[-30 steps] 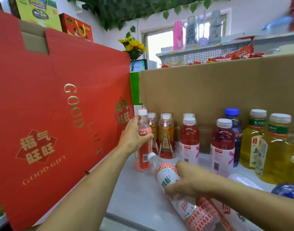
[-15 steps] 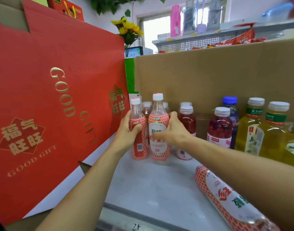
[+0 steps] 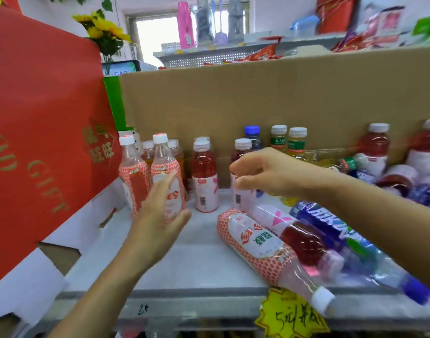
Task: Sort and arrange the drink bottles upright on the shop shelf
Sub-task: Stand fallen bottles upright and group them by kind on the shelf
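Observation:
Two pink dotted bottles [image 3: 136, 176] [image 3: 164, 167] stand upright at the shelf's back left. My left hand [image 3: 158, 215] hovers open just in front of the right one, fingers spread, holding nothing. My right hand [image 3: 270, 172] floats open above the shelf middle, in front of a red drink bottle [image 3: 242, 152]. Another red drink bottle [image 3: 204, 174] stands upright between the hands. A third pink dotted bottle [image 3: 257, 247] lies on its side, its cap over the shelf's front edge. Beside it lie a red drink bottle [image 3: 299, 237] and a blue bottle [image 3: 331, 228].
A red gift box [image 3: 38, 132] leans along the left side. A cardboard wall [image 3: 257, 103] backs the shelf [image 3: 197, 259]. Yellow tea bottles [image 3: 296, 142] and a blue-capped bottle [image 3: 253, 135] stand at the back. More bottles lie jumbled at the far right [image 3: 404, 176]. A yellow price tag [image 3: 289, 313] hangs below.
Both hands have let go of the two upright pink dotted bottles and drawn back. My right hand has moved right, above the bottles lying down. The view has shifted right.

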The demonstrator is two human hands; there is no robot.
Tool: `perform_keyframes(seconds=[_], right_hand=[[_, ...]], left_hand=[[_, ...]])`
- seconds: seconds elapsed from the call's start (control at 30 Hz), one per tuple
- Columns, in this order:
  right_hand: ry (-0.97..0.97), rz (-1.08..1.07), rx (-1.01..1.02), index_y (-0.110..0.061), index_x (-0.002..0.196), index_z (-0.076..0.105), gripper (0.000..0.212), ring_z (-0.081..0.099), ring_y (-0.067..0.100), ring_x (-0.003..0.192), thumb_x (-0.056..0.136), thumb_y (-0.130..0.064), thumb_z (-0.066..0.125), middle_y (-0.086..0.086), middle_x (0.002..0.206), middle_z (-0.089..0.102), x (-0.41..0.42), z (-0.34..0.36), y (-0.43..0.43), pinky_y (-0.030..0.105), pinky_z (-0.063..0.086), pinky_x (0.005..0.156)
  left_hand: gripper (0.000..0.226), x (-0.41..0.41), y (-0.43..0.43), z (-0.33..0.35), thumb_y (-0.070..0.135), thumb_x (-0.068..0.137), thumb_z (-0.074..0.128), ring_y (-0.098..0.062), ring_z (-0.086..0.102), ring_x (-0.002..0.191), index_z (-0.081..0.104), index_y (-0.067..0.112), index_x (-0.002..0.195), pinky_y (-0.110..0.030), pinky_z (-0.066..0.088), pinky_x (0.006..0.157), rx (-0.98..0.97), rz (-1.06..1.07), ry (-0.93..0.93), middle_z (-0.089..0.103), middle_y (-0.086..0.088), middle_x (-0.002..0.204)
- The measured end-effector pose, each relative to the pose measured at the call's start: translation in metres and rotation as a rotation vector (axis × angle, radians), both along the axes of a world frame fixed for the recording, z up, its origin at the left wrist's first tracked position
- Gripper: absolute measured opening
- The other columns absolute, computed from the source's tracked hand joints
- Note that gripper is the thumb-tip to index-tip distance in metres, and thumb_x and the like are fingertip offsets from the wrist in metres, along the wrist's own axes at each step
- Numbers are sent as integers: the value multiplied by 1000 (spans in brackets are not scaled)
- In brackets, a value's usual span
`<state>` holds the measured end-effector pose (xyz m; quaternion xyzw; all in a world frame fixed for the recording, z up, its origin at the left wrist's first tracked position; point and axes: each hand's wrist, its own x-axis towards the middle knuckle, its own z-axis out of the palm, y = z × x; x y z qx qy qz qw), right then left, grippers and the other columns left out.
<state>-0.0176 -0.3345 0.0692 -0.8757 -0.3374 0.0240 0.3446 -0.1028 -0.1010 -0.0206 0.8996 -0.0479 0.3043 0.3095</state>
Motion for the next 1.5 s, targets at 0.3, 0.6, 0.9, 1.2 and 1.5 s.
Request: perform_keyframes(seconds=[0.3,0.6,0.9,1.2,1.5], right_hand=[[-354,-198,-399,-38,126,57,37,51,6,106,91,-50,59,-14,113,57,-80,-67,-119,30,44,91],[-590,-262,-864,-20,146,21,54,46,21,119,101,-42,40,-2,125,46,-80,-103,-104,35,41,86],[-593,-263,-771,-19,141,17,69,58,18,109,95,-69,29,-6,114,58,-77,-114,-96,32,35,70],[-632,-241,-309,-24,98,35,26,53,22,74,90,-44,49,-4,85,52,-52,-65,-72,34,38,61],[-432,-184,-198,-16,95,58,29,61,28,83,85,-43,58,5,92,63,13,9,20,43,54,76]], left_hand=[[79,13,-87,-14,12,85,63,-10,19,148,29,32,153,-30,12,120,871,-398,94,26,13,160],[81,24,-88,-7,48,71,77,-14,49,119,42,33,142,-33,50,77,931,-308,13,53,12,135],[48,23,-28,-6,40,75,82,-8,67,96,60,28,115,-30,58,79,-276,55,40,69,11,106],[54,26,-8,-7,51,75,80,-9,59,97,46,38,114,-32,52,80,-285,239,83,67,5,122],[63,26,1,-10,54,71,80,-11,62,101,45,36,120,-32,55,81,-282,223,49,63,11,117]])
